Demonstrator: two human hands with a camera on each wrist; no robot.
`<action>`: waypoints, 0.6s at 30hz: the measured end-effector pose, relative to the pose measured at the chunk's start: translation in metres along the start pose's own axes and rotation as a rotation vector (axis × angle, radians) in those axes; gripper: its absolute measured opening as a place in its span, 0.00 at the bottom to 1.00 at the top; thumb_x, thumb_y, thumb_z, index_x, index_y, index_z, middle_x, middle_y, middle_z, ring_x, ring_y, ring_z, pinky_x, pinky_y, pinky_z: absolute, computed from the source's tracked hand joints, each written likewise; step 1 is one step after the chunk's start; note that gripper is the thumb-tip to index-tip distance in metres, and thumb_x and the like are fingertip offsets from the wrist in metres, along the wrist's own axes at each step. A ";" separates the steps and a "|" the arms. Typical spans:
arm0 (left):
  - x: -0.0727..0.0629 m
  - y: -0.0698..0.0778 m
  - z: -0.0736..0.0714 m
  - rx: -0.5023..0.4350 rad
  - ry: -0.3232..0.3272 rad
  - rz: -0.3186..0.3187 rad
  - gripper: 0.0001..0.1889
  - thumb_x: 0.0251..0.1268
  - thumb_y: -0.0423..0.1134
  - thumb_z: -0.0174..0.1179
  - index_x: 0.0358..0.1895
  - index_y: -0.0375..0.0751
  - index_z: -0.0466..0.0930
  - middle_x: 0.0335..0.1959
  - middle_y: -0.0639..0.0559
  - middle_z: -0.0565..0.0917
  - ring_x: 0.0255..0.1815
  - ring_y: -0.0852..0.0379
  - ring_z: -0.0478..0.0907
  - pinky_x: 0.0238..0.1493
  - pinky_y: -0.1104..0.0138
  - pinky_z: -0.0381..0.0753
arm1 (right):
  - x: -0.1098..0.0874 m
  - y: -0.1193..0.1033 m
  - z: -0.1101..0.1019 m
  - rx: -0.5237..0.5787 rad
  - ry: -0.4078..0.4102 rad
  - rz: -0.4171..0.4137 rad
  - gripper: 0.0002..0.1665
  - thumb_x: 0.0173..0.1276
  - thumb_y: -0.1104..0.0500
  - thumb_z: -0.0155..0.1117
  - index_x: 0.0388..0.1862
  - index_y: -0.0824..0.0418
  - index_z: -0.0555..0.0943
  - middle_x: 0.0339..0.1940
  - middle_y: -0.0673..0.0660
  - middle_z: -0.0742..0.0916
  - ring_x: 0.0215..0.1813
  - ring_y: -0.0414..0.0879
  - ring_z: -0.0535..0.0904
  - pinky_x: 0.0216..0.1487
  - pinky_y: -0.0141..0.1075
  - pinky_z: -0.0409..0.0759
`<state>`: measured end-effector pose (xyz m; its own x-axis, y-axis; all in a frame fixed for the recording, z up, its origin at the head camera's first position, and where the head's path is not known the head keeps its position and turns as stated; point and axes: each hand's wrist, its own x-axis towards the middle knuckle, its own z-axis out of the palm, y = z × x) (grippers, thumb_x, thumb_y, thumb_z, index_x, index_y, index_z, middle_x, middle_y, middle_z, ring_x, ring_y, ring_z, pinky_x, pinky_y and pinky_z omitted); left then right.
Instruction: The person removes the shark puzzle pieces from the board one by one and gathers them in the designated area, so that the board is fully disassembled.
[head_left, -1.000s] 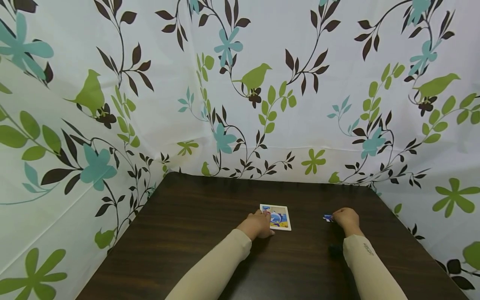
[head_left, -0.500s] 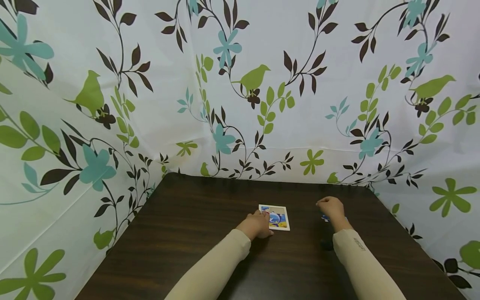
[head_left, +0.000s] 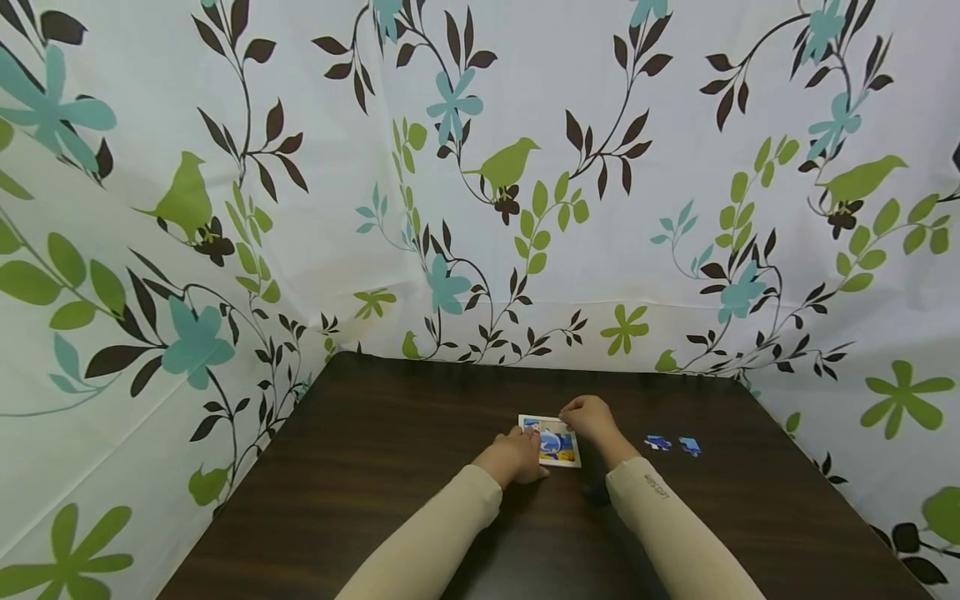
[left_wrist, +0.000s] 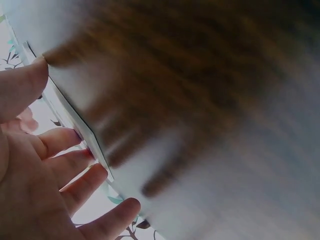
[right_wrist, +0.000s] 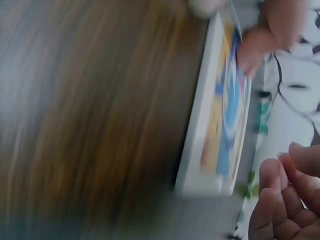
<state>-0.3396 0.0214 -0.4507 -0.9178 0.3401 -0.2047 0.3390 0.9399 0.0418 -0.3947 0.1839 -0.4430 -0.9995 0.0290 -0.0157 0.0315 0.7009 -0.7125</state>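
Note:
A small jigsaw puzzle (head_left: 568,454) in a white frame lies flat on the table, its picture blue and yellow with a plain beige patch at the upper right. My left hand (head_left: 514,457) steadies its left side, fingertips on the picture and thumb by the near edge. At the upper right corner is my right hand (head_left: 592,419), thumb and fingertips drawn together; in the right wrist view, nothing shows between them. Two loose blue puzzle pieces, a left piece (head_left: 657,442) and a right piece (head_left: 690,447), lie right of the frame.
The dark wooden table (head_left: 420,400) meets a white cloth (head_left: 337,208) printed with leaves, birds and flowers at its back and sides. Beneath the right forearm is a dark patch that I cannot make out.
My right hand has risen from beside the loose pieces and moved left to the puzzle's upper right corner. Both pieces are uncovered now. The left hand stays at the frame.

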 end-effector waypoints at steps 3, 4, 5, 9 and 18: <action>-0.001 -0.001 0.000 0.000 -0.009 0.001 0.39 0.68 0.63 0.56 0.76 0.47 0.61 0.78 0.54 0.63 0.78 0.53 0.57 0.70 0.53 0.70 | 0.002 -0.010 0.014 0.000 -0.011 -0.010 0.09 0.66 0.61 0.66 0.36 0.66 0.87 0.33 0.60 0.89 0.35 0.50 0.86 0.32 0.37 0.82; -0.001 -0.001 0.000 0.001 -0.013 0.002 0.39 0.68 0.63 0.56 0.77 0.47 0.61 0.78 0.54 0.62 0.78 0.53 0.57 0.70 0.53 0.69 | 0.003 -0.014 0.018 -0.006 -0.014 -0.008 0.09 0.66 0.60 0.66 0.36 0.66 0.87 0.34 0.60 0.88 0.34 0.50 0.85 0.32 0.37 0.81; -0.001 -0.002 -0.001 0.006 -0.016 0.005 0.39 0.68 0.63 0.55 0.77 0.48 0.60 0.78 0.55 0.62 0.78 0.53 0.56 0.70 0.53 0.69 | 0.004 -0.017 0.021 -0.017 -0.018 -0.005 0.08 0.66 0.60 0.66 0.36 0.65 0.88 0.33 0.60 0.89 0.34 0.49 0.84 0.32 0.37 0.81; -0.002 -0.002 -0.001 0.020 -0.032 0.013 0.39 0.69 0.64 0.54 0.78 0.49 0.59 0.79 0.55 0.60 0.79 0.53 0.56 0.70 0.53 0.70 | 0.004 -0.025 0.034 -0.085 -0.031 0.000 0.08 0.64 0.60 0.66 0.35 0.64 0.88 0.35 0.58 0.88 0.34 0.48 0.82 0.35 0.40 0.81; -0.005 -0.002 -0.003 -0.001 -0.050 0.013 0.39 0.70 0.63 0.54 0.78 0.50 0.56 0.81 0.59 0.55 0.78 0.55 0.55 0.70 0.56 0.69 | 0.002 -0.025 0.048 -0.152 -0.022 -0.005 0.07 0.63 0.60 0.66 0.36 0.63 0.86 0.41 0.60 0.87 0.43 0.54 0.82 0.50 0.49 0.82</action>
<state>-0.3365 0.0182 -0.4473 -0.9017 0.3508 -0.2527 0.3510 0.9353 0.0461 -0.3982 0.1326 -0.4587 -0.9995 0.0110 -0.0290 0.0262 0.8006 -0.5987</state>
